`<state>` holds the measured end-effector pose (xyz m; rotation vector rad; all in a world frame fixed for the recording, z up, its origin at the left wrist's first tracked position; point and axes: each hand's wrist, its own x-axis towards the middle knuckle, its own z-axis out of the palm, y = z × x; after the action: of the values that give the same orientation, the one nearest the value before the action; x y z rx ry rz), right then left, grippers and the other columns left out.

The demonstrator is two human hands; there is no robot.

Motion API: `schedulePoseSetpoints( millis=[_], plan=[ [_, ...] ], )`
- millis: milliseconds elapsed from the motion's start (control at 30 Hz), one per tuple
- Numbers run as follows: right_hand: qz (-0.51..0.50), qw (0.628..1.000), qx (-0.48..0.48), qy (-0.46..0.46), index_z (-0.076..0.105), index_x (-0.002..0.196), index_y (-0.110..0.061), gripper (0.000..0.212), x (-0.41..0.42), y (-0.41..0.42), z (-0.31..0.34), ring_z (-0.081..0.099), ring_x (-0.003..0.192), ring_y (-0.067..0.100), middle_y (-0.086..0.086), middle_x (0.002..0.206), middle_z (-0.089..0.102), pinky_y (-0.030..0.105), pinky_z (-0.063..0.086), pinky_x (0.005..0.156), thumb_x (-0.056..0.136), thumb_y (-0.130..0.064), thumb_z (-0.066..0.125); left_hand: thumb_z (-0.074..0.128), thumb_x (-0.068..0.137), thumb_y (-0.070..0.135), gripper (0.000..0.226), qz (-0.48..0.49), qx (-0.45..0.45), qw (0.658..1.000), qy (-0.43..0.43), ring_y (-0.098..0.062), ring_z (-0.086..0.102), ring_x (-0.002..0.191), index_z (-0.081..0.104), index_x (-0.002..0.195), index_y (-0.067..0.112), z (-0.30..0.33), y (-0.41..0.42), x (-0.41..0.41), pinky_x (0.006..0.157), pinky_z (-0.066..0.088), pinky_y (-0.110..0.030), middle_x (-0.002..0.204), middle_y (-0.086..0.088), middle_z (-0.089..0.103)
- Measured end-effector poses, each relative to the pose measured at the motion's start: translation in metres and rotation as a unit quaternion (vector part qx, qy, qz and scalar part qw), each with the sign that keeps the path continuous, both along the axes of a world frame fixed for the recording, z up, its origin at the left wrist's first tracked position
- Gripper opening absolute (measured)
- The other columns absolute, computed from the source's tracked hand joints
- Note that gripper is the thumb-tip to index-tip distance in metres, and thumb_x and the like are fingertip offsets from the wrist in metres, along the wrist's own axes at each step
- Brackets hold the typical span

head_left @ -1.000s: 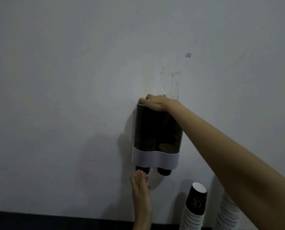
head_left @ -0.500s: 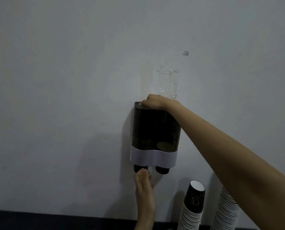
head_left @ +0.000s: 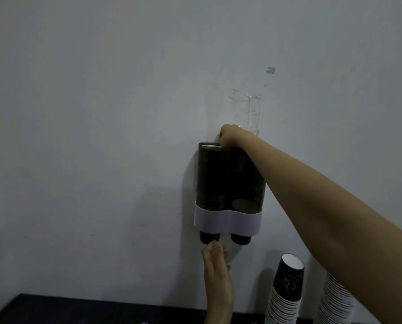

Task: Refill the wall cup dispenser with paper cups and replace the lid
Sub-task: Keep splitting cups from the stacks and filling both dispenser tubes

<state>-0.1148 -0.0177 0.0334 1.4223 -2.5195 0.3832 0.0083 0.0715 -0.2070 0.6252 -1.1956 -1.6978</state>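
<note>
Two tubes make up the dispenser [head_left: 229,190] on the wall [head_left: 101,113], and only the left one looks filled to the top, where a pale cup rim [head_left: 210,146] shows at its mouth. The right hand [head_left: 230,136] is curled at that mouth, fingertips turned down behind the tube's edge; I cannot tell whether it pinches a cup or only presses the stack down. The left hand [head_left: 215,259] is raised under the left outlet, fingers loosely together, thumb just touching the bottom cup [head_left: 209,237] that pokes out there, and it seems to hold a pale curved piece that may be the lid [head_left: 233,252]. The step in hand, as I judge it, is seating the left stack. The right tube looks nearly empty, so the next move likely calls for a batch from the spare stacks [head_left: 286,293] at the lower right, fed straight down so the rims do not catch, and then the lid. The dim light hides the cups inside the dark tubes, the stacks are cut off by the frame's bottom edge, and the right forearm covers the right tube's top.
</note>
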Motion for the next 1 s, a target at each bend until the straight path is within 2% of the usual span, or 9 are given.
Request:
schedulePoseSetpoints(
  millis=[200,333,467,567,667,767,867,933,1000],
  plan=[
    [0.048,0.999,-0.008,-0.014,0.059,0.113,0.0,0.029,-0.008,-0.005,-0.006,0.055,0.106,0.032,0.019,0.123,0.059,0.032,0.041,0.085,0.09,-0.01,0.046,0.029,0.098,0.026,0.02,-0.007,-0.01,1.0,-0.011,-0.018,0.05,0.105,0.041,0.114,0.023,-0.002,0.0,0.0,0.091,0.038,-0.031,0.101,0.006,0.053],
    [0.083,0.986,-0.142,-0.024,0.061,0.108,0.001,0.026,-0.012,0.001,-0.014,0.055,0.11,0.034,0.021,0.115,0.063,0.033,0.044,0.086,0.088,-0.009,0.046,0.03,0.098,0.025,0.021,-0.02,-0.026,0.999,-0.026,-0.019,0.05,0.108,0.041,0.116,0.022,0.0,0.003,0.0,0.092,0.038,-0.03,0.116,-0.004,0.051],
    [0.15,0.913,-0.379,0.019,0.059,0.105,-0.002,0.022,0.004,0.037,-0.035,0.048,0.107,0.028,0.015,0.105,0.063,0.022,0.034,0.08,0.089,-0.01,0.047,0.034,0.097,0.021,0.016,-0.039,-0.053,0.996,-0.063,-0.02,0.049,0.11,0.041,0.111,0.02,-0.005,0.001,-0.003,0.097,0.039,-0.031,0.115,-0.006,0.05],
    [0.181,0.847,-0.499,0.031,0.06,0.098,-0.001,0.021,0.015,0.094,-0.078,0.047,0.095,0.022,0.013,0.097,0.063,0.024,0.039,0.08,0.086,-0.014,0.049,0.039,0.096,0.02,0.013,-0.07,-0.086,0.986,-0.122,-0.017,0.048,0.102,0.041,0.109,0.019,-0.021,-0.001,-0.014,0.091,0.038,-0.028,0.109,-0.004,0.051],
    [0.146,0.864,-0.482,0.009,0.06,0.094,-0.003,0.022,0.0,0.147,-0.147,0.048,0.092,0.017,0.006,0.092,0.06,0.026,0.042,0.079,0.084,-0.019,0.048,0.041,0.095,0.019,0.026,-0.101,-0.101,0.973,-0.182,-0.016,0.048,0.099,0.041,0.12,0.014,-0.037,0.007,-0.03,0.085,0.036,-0.025,0.105,-0.003,0.051],
    [0.027,0.882,-0.451,-0.138,0.056,0.104,-0.007,0.025,-0.036,0.18,-0.211,0.052,0.103,0.024,0.003,0.1,0.056,0.024,0.043,0.084,0.081,-0.017,0.058,0.042,0.094,0.019,0.037,-0.128,-0.111,0.956,-0.241,-0.015,0.046,0.1,0.037,0.13,0.007,-0.049,0.013,-0.053,0.084,0.034,-0.022,0.112,-0.005,0.049],
    [-0.137,0.901,-0.309,-0.273,0.031,0.135,-0.003,0.078,-0.066,0.197,-0.266,0.041,0.125,0.038,0.019,0.132,0.045,0.042,0.037,0.104,0.072,-0.016,0.075,0.05,0.091,0.02,0.052,-0.171,-0.131,0.923,-0.318,-0.023,0.05,0.113,0.03,0.135,0.003,-0.069,0.013,-0.078,0.085,0.036,-0.022,0.127,-0.011,0.049],
    [-0.152,0.906,-0.217,-0.33,0.008,0.144,-0.002,0.111,-0.073,0.2,-0.297,0.028,0.137,0.037,0.02,0.148,0.027,0.046,0.026,0.114,0.063,-0.019,0.083,0.059,0.085,0.026,0.068,-0.2,-0.164,0.884,-0.388,-0.028,0.044,0.127,0.024,0.138,0.002,-0.088,0.009,-0.094,0.096,0.039,-0.028,0.14,-0.016,0.041],
    [-0.124,0.898,-0.191,-0.377,-0.002,0.145,-0.002,0.122,-0.074,0.196,-0.323,0.027,0.14,0.033,0.018,0.151,0.024,0.042,0.025,0.116,0.06,-0.015,0.085,0.066,0.079,0.031,0.084,-0.22,-0.2,0.846,-0.442,-0.03,0.039,0.133,0.018,0.141,0.001,-0.109,0.004,-0.106,0.106,0.037,-0.034,0.145,-0.017,0.035]
  ],
)
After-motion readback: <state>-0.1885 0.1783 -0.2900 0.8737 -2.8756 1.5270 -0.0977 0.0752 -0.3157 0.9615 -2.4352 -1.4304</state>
